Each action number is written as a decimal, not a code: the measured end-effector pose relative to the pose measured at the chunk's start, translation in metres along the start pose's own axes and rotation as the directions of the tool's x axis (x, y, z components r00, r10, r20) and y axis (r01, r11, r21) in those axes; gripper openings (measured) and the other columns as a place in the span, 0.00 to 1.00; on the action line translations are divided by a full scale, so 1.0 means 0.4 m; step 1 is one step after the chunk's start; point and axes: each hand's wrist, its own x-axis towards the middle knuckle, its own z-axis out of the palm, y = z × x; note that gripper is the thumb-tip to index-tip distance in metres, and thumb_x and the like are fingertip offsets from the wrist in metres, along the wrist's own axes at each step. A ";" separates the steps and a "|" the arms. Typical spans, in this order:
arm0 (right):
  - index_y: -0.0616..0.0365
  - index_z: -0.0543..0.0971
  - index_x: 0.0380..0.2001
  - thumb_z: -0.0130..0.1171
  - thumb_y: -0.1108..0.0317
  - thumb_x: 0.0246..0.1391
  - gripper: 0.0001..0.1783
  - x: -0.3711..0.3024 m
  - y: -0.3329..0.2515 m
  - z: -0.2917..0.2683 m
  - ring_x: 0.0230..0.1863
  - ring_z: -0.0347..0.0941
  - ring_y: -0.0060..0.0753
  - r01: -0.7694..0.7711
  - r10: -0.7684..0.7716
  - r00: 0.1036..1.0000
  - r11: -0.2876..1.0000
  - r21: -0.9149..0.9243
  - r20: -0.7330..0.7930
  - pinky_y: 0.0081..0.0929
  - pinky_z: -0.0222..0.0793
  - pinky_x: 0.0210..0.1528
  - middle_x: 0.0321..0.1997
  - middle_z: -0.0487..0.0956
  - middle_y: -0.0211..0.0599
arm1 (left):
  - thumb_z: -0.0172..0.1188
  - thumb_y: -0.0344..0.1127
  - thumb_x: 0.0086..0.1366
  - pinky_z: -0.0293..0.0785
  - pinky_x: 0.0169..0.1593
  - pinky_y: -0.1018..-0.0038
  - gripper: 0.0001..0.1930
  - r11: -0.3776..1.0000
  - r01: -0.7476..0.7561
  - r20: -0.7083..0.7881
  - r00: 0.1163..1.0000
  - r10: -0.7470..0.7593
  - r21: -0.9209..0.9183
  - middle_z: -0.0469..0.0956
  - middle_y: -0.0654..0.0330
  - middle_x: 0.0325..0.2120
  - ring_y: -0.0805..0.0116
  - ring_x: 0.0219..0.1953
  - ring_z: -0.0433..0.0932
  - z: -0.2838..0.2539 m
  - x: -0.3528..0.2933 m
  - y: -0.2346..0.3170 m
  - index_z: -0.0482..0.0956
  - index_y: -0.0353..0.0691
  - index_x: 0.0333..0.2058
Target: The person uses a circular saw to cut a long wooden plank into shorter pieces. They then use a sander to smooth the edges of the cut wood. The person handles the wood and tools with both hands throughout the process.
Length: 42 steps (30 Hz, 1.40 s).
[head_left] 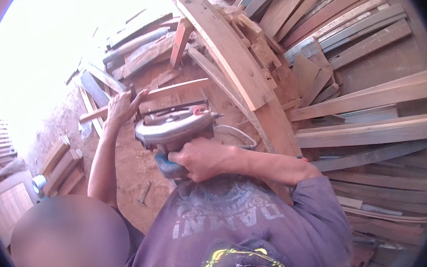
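My right hand [200,159] grips the rear handle of a circular saw [173,129] with a silver guard and a blue-teal handle. The saw is in front of my chest, close to a narrow wooden strip [180,87]. My left hand [120,109] is closed over the strip, left of the saw. Between its thumb and fingers stands a dark, narrow piece [133,95], its kind unclear. The strip reaches out on both sides of this hand. The blade is mostly hidden by the guard, and I cannot tell whether it touches the wood.
A long thick plank [227,52] runs along the right of the saw. Boards [369,134] lie stacked at the right, and offcuts [139,49] are piled ahead. A pale cord [241,131] curves beside the saw. A metal tool [145,194] lies on the dusty ground. A blurred patch covers the lower left.
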 end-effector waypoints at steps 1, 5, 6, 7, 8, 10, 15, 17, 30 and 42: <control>0.63 0.79 0.45 0.67 0.70 0.49 0.19 0.010 -0.007 -0.003 0.37 0.84 0.66 0.038 -0.037 0.999 0.999 -0.023 0.018 0.58 0.79 0.44 0.30 0.85 0.57 | 0.42 0.73 0.76 0.80 0.46 0.47 0.44 0.991 -0.055 -0.171 0.985 0.033 -0.125 0.84 0.38 0.24 0.35 0.37 0.86 0.036 0.001 -0.047 0.89 0.33 0.32; 0.65 0.79 0.45 0.66 0.71 0.49 0.19 0.012 -0.018 -0.003 0.39 0.85 0.65 0.086 -0.084 0.996 0.995 -0.048 0.039 0.58 0.79 0.46 0.33 0.86 0.58 | 0.35 0.75 0.77 0.80 0.43 0.47 0.49 0.997 0.073 -0.340 0.938 -0.063 0.017 0.84 0.39 0.23 0.39 0.33 0.87 0.019 0.056 -0.075 0.89 0.33 0.26; 0.65 0.79 0.45 0.66 0.71 0.49 0.19 0.010 -0.019 0.000 0.39 0.85 0.65 0.096 -0.094 0.995 0.994 -0.047 0.045 0.58 0.79 0.46 0.34 0.86 0.58 | 0.34 0.75 0.76 0.80 0.43 0.47 0.50 0.994 0.107 -0.365 0.926 -0.096 0.010 0.84 0.39 0.23 0.40 0.32 0.87 -0.014 0.086 -0.077 0.89 0.33 0.26; 0.65 0.79 0.46 0.66 0.71 0.48 0.20 0.007 -0.020 -0.005 0.42 0.85 0.64 0.097 -0.093 0.993 0.993 -0.068 0.066 0.56 0.79 0.47 0.35 0.86 0.58 | 0.33 0.76 0.76 0.80 0.42 0.48 0.51 0.991 0.137 -0.388 0.913 -0.127 -0.003 0.84 0.40 0.23 0.42 0.31 0.87 -0.056 0.101 -0.048 0.89 0.33 0.26; 0.65 0.80 0.46 0.67 0.70 0.47 0.21 0.001 -0.016 0.004 0.42 0.85 0.64 0.120 -0.119 0.993 0.989 -0.084 0.017 0.57 0.79 0.47 0.35 0.86 0.58 | 0.32 0.76 0.76 0.80 0.42 0.51 0.52 0.997 0.073 -0.481 0.873 -0.076 -0.023 0.83 0.39 0.22 0.45 0.30 0.87 -0.101 0.104 -0.026 0.89 0.32 0.27; 0.65 0.81 0.45 0.68 0.69 0.46 0.21 -0.007 -0.014 0.009 0.43 0.85 0.63 0.192 -0.203 0.977 0.970 -0.152 -0.060 0.57 0.80 0.48 0.35 0.86 0.59 | 0.35 0.73 0.77 0.80 0.42 0.50 0.46 0.985 0.104 -0.561 0.828 -0.010 0.136 0.85 0.42 0.26 0.44 0.34 0.87 -0.171 0.168 -0.094 0.90 0.37 0.32; 0.63 0.81 0.47 0.68 0.69 0.45 0.23 -0.001 0.000 -0.016 0.43 0.85 0.63 0.175 -0.164 0.983 0.973 -0.151 0.087 0.58 0.79 0.48 0.37 0.86 0.57 | 0.40 0.67 0.78 0.79 0.48 0.45 0.34 0.918 0.202 -0.714 0.691 0.114 0.342 0.87 0.48 0.39 0.43 0.41 0.87 -0.434 0.230 -0.189 0.83 0.46 0.56; 0.60 0.81 0.46 0.67 0.70 0.45 0.21 -0.023 -0.001 -0.039 0.43 0.85 0.62 0.070 -0.057 0.993 0.989 -0.133 0.099 0.58 0.79 0.47 0.35 0.86 0.54 | 0.39 0.70 0.77 0.75 0.52 0.51 0.37 0.983 0.104 -0.758 0.627 -0.181 -0.149 0.85 0.49 0.34 0.48 0.40 0.86 -0.502 0.201 -0.089 0.84 0.42 0.51; 0.65 0.83 0.52 0.74 0.66 0.59 0.21 -0.315 0.266 -0.156 0.45 0.86 0.40 -0.004 0.534 0.520 0.781 0.624 -0.666 0.36 0.80 0.50 0.43 0.88 0.48 | 0.40 0.77 0.75 0.70 0.21 0.67 0.38 -0.143 0.047 0.146 0.526 -0.838 -0.989 0.70 0.65 0.16 0.68 0.16 0.72 0.413 -0.323 -0.233 0.72 0.45 0.28; 0.64 0.83 0.53 0.74 0.69 0.60 0.19 -0.384 0.536 -0.175 0.44 0.81 0.29 -0.003 0.661 0.503 0.645 0.764 -0.557 0.30 0.75 0.49 0.42 0.86 0.37 | 0.48 0.75 0.74 0.74 0.28 0.69 0.36 -0.167 -0.054 0.117 0.505 -0.855 -0.985 0.71 0.66 0.21 0.70 0.21 0.71 0.474 -0.306 -0.059 0.74 0.42 0.34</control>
